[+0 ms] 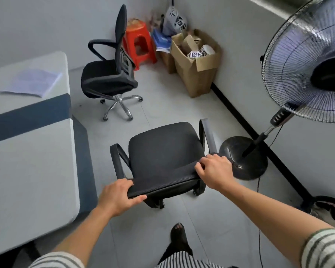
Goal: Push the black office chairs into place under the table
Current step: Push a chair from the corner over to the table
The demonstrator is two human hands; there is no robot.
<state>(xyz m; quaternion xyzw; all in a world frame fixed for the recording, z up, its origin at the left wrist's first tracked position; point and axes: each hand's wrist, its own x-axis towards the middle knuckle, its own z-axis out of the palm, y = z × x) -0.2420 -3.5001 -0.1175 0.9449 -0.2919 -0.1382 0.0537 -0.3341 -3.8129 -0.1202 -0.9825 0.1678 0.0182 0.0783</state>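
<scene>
A black office chair (162,151) stands right in front of me, its seat facing away and its backrest top nearest me. My left hand (117,197) grips the left end of that backrest top. My right hand (215,173) grips its right end. The grey table (27,161) with a dark blue stripe lies to the left, its corner a short way from the chair's left armrest. A second black office chair (108,74) stands farther off near the table's far end, turned side-on with its back toward the wall corner.
A standing fan (306,74) rises at the right, its round black base (244,157) close to the near chair's right side, cord trailing on the floor. A red stool (139,45) and cardboard boxes (195,64) fill the far corner. A booklet (33,82) lies on the table.
</scene>
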